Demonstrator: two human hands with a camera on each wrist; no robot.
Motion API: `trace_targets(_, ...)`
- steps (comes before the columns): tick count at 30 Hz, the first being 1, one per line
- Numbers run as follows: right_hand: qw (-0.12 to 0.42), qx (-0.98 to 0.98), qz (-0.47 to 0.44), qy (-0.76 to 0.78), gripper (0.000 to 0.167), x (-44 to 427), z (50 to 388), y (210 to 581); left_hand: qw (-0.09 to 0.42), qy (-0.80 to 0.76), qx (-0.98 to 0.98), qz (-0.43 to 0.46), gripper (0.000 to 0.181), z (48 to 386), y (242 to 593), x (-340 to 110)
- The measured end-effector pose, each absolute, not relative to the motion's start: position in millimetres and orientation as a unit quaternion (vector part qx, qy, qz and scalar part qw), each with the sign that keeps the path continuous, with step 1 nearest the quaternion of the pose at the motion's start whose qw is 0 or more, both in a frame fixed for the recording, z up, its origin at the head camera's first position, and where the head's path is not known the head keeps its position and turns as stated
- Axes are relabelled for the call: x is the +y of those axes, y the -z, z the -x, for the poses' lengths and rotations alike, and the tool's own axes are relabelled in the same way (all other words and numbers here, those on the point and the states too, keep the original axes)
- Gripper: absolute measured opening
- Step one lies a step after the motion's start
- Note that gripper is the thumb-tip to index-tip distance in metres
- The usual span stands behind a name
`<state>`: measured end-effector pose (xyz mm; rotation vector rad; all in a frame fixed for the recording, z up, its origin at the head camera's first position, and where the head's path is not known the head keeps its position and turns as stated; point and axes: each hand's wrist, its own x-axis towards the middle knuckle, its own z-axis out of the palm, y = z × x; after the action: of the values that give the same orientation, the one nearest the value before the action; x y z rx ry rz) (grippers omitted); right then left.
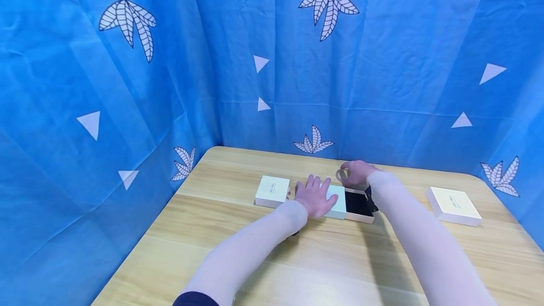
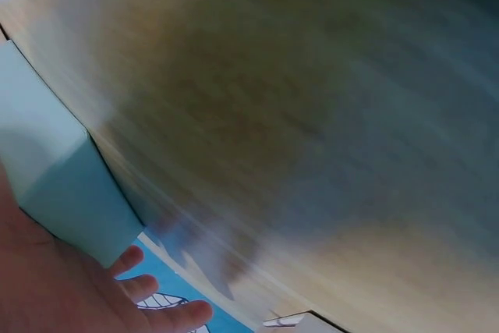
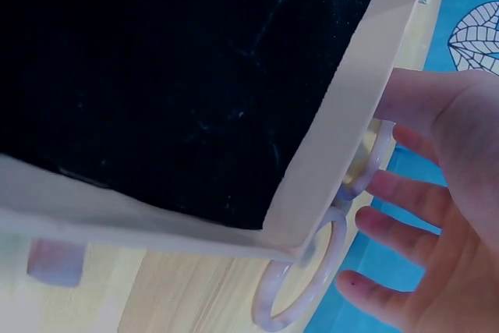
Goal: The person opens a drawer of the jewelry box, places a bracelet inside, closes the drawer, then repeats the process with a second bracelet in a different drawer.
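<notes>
The left hand (image 1: 315, 199) lies on a pale blue box (image 1: 338, 203) with its fingers spread wide. The box is near the back edge of the bench (image 1: 182, 240). Its drawer (image 1: 360, 218) sticks out on the right side and has a black lining (image 1: 358, 202). The right hand (image 1: 359, 172) is behind the drawer, its fingertips right at a pale bangle (image 3: 382, 150); I can't tell if it grips it. Another bangle (image 3: 269, 294) is by the drawer's corner. One white box (image 1: 273, 189) sits to the left, and another white box (image 1: 454, 205) is near the bench's right edge.
</notes>
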<state>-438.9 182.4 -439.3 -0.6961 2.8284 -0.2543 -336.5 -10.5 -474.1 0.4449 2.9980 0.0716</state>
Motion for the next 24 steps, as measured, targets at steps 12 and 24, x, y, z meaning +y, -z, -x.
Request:
trace_targets(12, 0.092, 0.965, 0.233, 0.076, 0.066, 184.6, 436.2, 440.7, 0.054, -0.026, 0.988, -0.141, 0.074, 331.1, 472.6, -9.0)
trace_targets(24, 0.083, 0.97, 0.22, 0.065, 0.072, 189.5, 435.5, 438.7, 0.059, -0.016, 0.989, -0.138, 0.07, 326.6, 466.2, -8.5)
